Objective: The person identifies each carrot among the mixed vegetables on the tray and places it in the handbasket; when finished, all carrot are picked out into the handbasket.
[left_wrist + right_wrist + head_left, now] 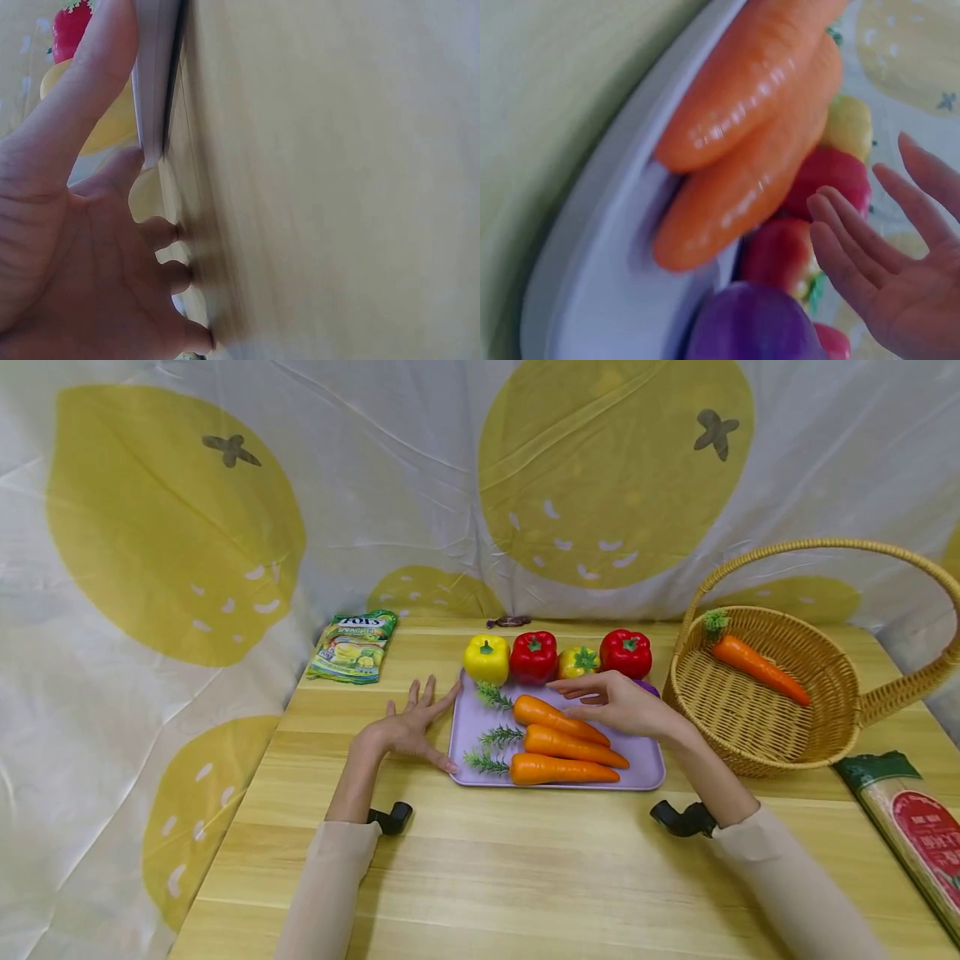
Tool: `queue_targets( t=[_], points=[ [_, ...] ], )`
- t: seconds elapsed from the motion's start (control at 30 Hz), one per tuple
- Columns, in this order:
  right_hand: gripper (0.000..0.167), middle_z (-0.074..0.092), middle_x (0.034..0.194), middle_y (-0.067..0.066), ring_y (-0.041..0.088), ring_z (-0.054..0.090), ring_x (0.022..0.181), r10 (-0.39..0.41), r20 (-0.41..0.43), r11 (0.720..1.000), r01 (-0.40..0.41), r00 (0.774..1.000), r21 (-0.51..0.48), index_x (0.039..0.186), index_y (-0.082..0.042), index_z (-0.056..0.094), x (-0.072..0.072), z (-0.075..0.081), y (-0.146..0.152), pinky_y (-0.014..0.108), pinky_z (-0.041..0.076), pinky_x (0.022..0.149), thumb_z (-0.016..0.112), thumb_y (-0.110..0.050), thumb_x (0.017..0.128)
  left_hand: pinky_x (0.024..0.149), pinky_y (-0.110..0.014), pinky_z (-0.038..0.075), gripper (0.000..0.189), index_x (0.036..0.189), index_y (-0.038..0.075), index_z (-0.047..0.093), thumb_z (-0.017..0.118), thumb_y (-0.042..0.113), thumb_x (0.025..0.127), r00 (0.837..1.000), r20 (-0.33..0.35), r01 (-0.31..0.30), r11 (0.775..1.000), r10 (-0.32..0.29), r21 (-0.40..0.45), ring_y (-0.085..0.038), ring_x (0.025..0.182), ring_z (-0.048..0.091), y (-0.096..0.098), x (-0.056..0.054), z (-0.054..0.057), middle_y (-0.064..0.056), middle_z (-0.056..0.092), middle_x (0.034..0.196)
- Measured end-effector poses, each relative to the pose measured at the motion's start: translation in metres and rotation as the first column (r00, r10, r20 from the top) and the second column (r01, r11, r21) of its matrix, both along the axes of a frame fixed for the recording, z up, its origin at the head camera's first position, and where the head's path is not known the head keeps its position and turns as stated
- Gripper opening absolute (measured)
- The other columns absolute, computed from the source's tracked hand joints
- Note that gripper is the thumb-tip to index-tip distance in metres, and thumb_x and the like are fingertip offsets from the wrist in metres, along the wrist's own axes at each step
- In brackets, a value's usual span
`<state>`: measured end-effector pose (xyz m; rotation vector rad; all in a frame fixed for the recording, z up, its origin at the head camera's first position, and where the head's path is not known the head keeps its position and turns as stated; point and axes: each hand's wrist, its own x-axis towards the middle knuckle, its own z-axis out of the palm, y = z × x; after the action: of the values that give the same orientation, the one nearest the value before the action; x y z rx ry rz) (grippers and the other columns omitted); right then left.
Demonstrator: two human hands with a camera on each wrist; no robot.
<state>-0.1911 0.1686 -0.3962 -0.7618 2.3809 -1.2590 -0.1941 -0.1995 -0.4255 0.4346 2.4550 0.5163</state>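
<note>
Three orange carrots with green tops lie side by side on a lilac tray (pixel 645 777): a far carrot (pixel 551 717), a middle carrot (pixel 573 745) and a near carrot (pixel 562 769). My left hand (pixel 401 732) spreads its fingers at the tray's left edge, thumb and index finger against the rim in the left wrist view. Over the far carrot hovers my right hand (pixel 626 703), palm down, fingers extended and nothing gripped. In the right wrist view, a glossy purple vegetable (pixel 754 326) sits by the tray's right end, mostly hidden in the head view.
Behind the tray stand a yellow pepper (pixel 486 660), two red peppers (pixel 626 653) and a small yellow vegetable (pixel 577 663). A wicker basket (pixel 738 752) holds another carrot (pixel 761 670). Around lie a green snack bag (pixel 352 647), a wrapped candy (pixel 508 622) and a noodle packet (pixel 911 827).
</note>
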Motion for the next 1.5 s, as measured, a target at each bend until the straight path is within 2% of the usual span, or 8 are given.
queue_targets(
  t=[0.1,0.27,0.37,0.47,0.57,0.93,1.3,1.5],
  points=[
    [0.048,0.065,0.143,0.016,0.032,0.067,0.125,0.0,0.029,1.0,-0.001,1.0,0.01,0.143,-0.009,0.063,-0.002,-0.004,-0.007,0.032,0.056,0.093,0.073,-0.019,0.097,0.117,-0.08,-0.013,0.134,0.167,0.031,-0.004,0.09,0.055,0.074,1.0,0.0,-0.001,1.0,0.001,-0.001,-0.044,0.156,-0.029,0.0,0.0,0.0,-0.02,-0.027,0.17],
    [0.045,0.072,0.126,0.014,0.012,0.046,0.059,0.019,0.062,1.0,-0.02,0.998,0.017,0.142,-0.012,0.065,-0.006,-0.009,-0.017,0.019,0.039,0.06,0.073,-0.018,0.098,0.117,-0.08,-0.013,0.134,0.167,0.031,-0.004,0.09,0.055,0.074,1.0,0.005,-0.001,1.0,0.001,-0.004,-0.044,0.155,-0.03,0.0,0.0,0.001,-0.02,-0.027,0.17],
    [0.044,0.072,0.127,0.015,0.012,0.046,0.065,0.026,0.076,0.999,-0.027,0.997,0.022,0.142,-0.012,0.065,-0.009,-0.011,-0.022,0.022,0.041,0.062,0.071,-0.016,0.099,0.117,-0.08,-0.013,0.134,0.167,0.032,-0.004,0.089,0.055,0.074,1.0,0.004,0.0,1.0,0.0,-0.006,-0.044,0.155,-0.03,0.0,-0.001,0.001,-0.02,-0.027,0.17],
    [0.044,0.068,0.138,0.014,0.021,0.068,0.101,0.018,0.097,0.999,-0.021,0.995,0.025,0.142,-0.013,0.065,-0.011,-0.012,-0.026,0.031,0.055,0.084,0.07,-0.014,0.099,0.117,-0.08,-0.013,0.134,0.167,0.032,-0.004,0.089,0.056,0.074,1.0,0.003,0.0,1.0,0.0,-0.006,-0.044,0.156,-0.029,0.0,-0.002,0.001,-0.02,-0.027,0.17],
    [0.043,0.066,0.143,0.012,0.03,0.063,0.13,0.006,0.108,0.999,-0.01,0.994,0.03,0.142,-0.014,0.065,-0.012,-0.013,-0.029,0.042,0.055,0.103,0.07,-0.013,0.099,0.117,-0.08,-0.013,0.134,0.167,0.033,-0.004,0.089,0.056,0.074,1.0,0.004,-0.001,1.0,0.001,-0.006,-0.043,0.156,-0.03,0.0,-0.002,0.0,-0.019,-0.027,0.17],
    [0.043,0.068,0.139,0.015,0.023,0.061,0.116,0.005,0.114,1.0,-0.005,0.994,0.003,0.14,-0.01,0.066,-0.018,-0.022,-0.033,0.019,0.048,0.083,0.072,-0.011,0.097,0.117,-0.08,-0.013,0.134,0.167,0.033,-0.004,0.089,0.055,0.074,1.0,0.002,-0.004,1.0,0.004,-0.009,-0.044,0.156,-0.029,0.001,-0.001,0.001,-0.02,-0.026,0.17],
    [0.045,0.067,0.139,0.016,0.033,0.058,0.135,0.03,0.111,0.999,-0.028,0.993,-0.016,0.139,-0.006,0.066,-0.022,-0.028,-0.035,0.049,0.05,0.112,0.073,-0.005,0.094,0.117,-0.08,-0.013,0.134,0.167,0.033,-0.004,0.09,0.055,0.074,1.0,0.001,-0.007,1.0,0.007,-0.006,-0.044,0.156,-0.029,0.0,-0.001,-0.001,-0.019,-0.027,0.17],
    [0.044,0.069,0.137,0.016,0.037,0.062,0.132,0.044,0.079,0.999,-0.043,0.996,-0.004,0.137,-0.007,0.068,-0.023,-0.028,-0.035,0.051,0.052,0.109,0.075,-0.005,0.093,0.117,-0.08,-0.013,0.134,0.167,0.034,-0.005,0.089,0.056,0.074,1.0,-0.002,-0.005,1.0,0.005,-0.011,-0.044,0.156,-0.029,-0.001,0.0,-0.001,-0.019,-0.026,0.17]
  ],
)
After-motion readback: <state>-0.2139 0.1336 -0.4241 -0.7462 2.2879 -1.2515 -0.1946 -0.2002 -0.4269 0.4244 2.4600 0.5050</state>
